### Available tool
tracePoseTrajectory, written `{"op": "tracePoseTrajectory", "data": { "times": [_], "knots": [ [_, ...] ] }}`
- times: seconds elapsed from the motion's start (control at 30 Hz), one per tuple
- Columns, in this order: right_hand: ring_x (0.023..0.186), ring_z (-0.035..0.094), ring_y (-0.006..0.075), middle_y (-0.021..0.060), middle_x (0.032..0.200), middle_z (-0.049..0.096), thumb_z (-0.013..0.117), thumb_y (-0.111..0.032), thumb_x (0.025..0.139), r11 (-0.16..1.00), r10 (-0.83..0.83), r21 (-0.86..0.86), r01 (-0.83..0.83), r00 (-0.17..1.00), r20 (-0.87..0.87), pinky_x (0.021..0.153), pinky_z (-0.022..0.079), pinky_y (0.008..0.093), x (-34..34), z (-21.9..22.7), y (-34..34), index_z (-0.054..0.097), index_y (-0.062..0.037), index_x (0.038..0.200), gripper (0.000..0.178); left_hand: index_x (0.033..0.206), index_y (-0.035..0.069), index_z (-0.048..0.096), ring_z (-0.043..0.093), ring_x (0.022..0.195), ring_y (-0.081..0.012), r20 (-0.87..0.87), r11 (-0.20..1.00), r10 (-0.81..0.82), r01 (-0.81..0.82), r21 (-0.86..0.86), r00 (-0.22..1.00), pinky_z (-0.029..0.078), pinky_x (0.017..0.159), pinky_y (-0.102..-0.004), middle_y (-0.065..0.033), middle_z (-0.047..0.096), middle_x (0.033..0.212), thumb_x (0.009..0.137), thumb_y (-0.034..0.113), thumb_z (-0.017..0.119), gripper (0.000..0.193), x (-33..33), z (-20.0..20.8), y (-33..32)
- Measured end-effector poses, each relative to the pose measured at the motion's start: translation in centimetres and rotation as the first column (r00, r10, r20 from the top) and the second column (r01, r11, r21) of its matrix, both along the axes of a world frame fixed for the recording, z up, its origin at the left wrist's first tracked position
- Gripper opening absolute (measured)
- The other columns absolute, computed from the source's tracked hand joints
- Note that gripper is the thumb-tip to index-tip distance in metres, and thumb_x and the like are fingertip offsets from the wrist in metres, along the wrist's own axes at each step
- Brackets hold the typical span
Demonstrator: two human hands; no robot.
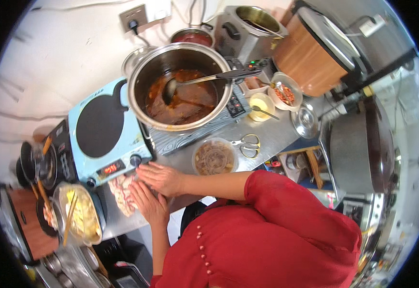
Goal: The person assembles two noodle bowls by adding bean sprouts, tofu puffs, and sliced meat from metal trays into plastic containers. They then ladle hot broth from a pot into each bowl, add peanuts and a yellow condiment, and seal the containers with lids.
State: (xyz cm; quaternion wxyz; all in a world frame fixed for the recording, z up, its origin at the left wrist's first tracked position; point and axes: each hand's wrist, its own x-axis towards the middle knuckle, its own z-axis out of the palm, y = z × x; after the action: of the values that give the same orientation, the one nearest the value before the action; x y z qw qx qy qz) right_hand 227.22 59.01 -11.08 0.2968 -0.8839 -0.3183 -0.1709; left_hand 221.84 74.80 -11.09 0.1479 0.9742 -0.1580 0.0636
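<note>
My left hand lies with its fingers stretched out over the edge of a pale, red-streaked bundle on the metal counter; what the bundle is I cannot make out. Just above it, my right hand reaches in with fingers extended, close to the knob of a light blue electric hot plate. Whether a fingertip touches the knob I cannot tell. The hot plate has a round black cooking surface and a lit red display. A lidded clear tub of brownish food stands beyond my right forearm.
Behind stands a big steel pot of reddish-brown broth with a ladle. Right of it are scissors, a yellow bowl and a bowl of red bits. At left, chopsticks rest across a tub of yellow food.
</note>
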Motion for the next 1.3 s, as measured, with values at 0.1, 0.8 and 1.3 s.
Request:
{"op": "tracePoseTrajectory", "data": {
  "times": [0.1,0.8,1.3],
  "knots": [
    [0.136,0.042,0.0292,0.0172,0.144,0.046,0.050,-0.022,0.089,1.000,0.004,0.000,-0.004,0.996,-0.087,0.111,0.034,0.0454,-0.2,-0.9,0.2,0.051,0.0022,0.132,0.049,0.149,-0.003,0.024,0.012,0.145,-0.0454,0.001,0.996,-0.006,0.006,0.088,1.000,0.010,0.117,-0.0529,-0.0263,0.018,0.156,0.096,0.043,0.040,0.072,0.2,0.4,-0.1],
    [0.093,0.060,0.0339,0.0156,0.092,0.065,0.065,-0.025,0.085,0.305,-0.950,0.019,0.952,0.306,-0.059,0.082,0.048,0.0461,-5.9,9.1,-39.3,0.070,-0.0062,0.086,0.020,0.139,0.014,0.051,0.016,0.142,-0.0507,0.028,0.805,-0.581,0.579,-0.128,0.813,0.018,0.112,-0.0620,-0.0264,0.025,0.153,0.074,0.041,0.076,0.074,1.3,6.5,-16.1],
    [0.106,0.063,0.0302,0.0175,0.106,0.068,0.063,-0.066,0.079,0.332,-0.937,-0.569,0.753,0.191,-0.294,0.089,0.050,0.0402,10.5,2.6,-54.2,0.070,0.0005,0.101,0.071,0.142,0.022,0.046,0.008,0.144,-0.0485,-0.225,0.939,-0.240,0.285,0.191,0.944,0.004,0.113,-0.0642,-0.0229,0.019,0.157,0.080,0.064,0.059,0.076,-1.3,4.2,-22.6]
  ]
}}
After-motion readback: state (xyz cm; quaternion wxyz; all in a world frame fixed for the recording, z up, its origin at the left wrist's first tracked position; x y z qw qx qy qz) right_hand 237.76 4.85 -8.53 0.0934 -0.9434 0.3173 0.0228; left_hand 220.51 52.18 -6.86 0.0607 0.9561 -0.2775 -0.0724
